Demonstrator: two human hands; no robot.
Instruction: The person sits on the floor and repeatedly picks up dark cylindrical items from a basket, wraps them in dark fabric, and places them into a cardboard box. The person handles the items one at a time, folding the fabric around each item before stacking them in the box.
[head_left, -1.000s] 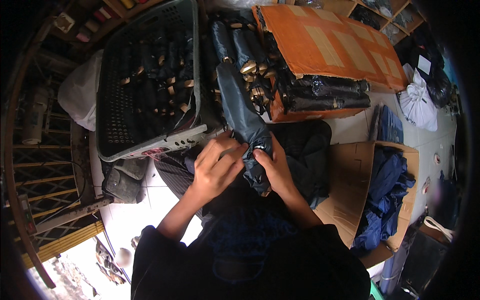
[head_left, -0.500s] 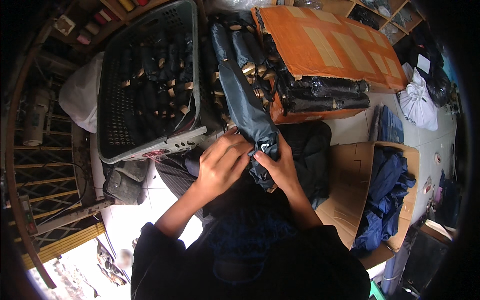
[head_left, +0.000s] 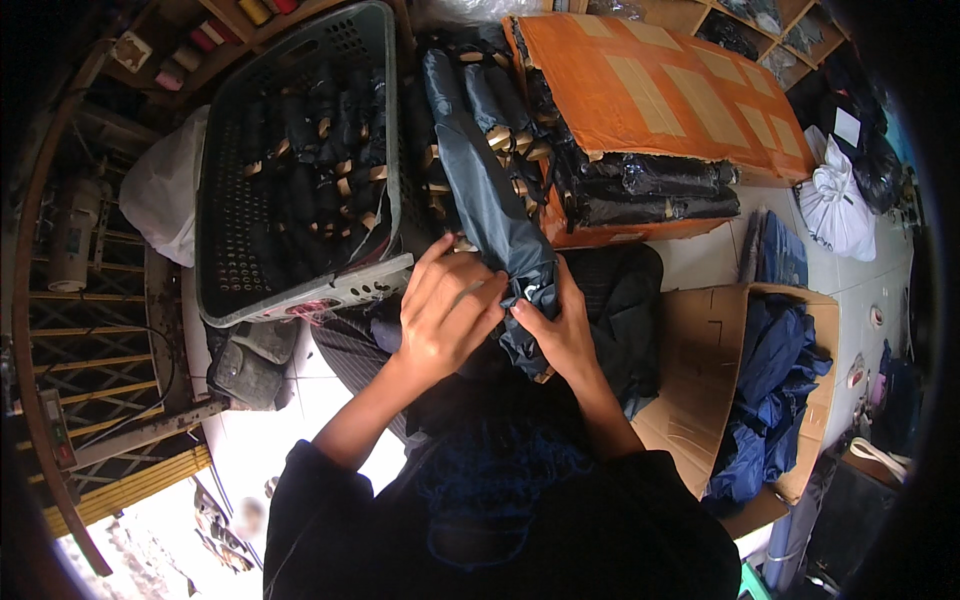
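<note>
A dark blue-grey folded umbrella (head_left: 490, 205) lies aslant in front of me, its long cloth end pointing away and its bunched end near my body. Around the bunched end wraps my right hand (head_left: 562, 325), with the thumb pressed on the cloth close to a small white mark. My left hand (head_left: 448, 312) is at the umbrella's left side, fingers bent and fingertips pinching the cloth edge opposite the right thumb. What lies under the left fingertips is hidden. At the near tip, a bit of wood-coloured handle (head_left: 543, 377) shows.
A dark perforated basket (head_left: 395, 215) at the left holds several dark umbrellas with wooden handles; more umbrellas (head_left: 487, 95) are piled beside it. An orange taped carton (head_left: 690, 95) stands far right. Nearer on the right, an open cardboard box (head_left: 690, 370) contains blue cloth (head_left: 765, 400).
The umbrella's far end has shifted slightly away and to the left. My left index finger has lifted and straightened a little; my right hand keeps its grip in nearly the same place.
</note>
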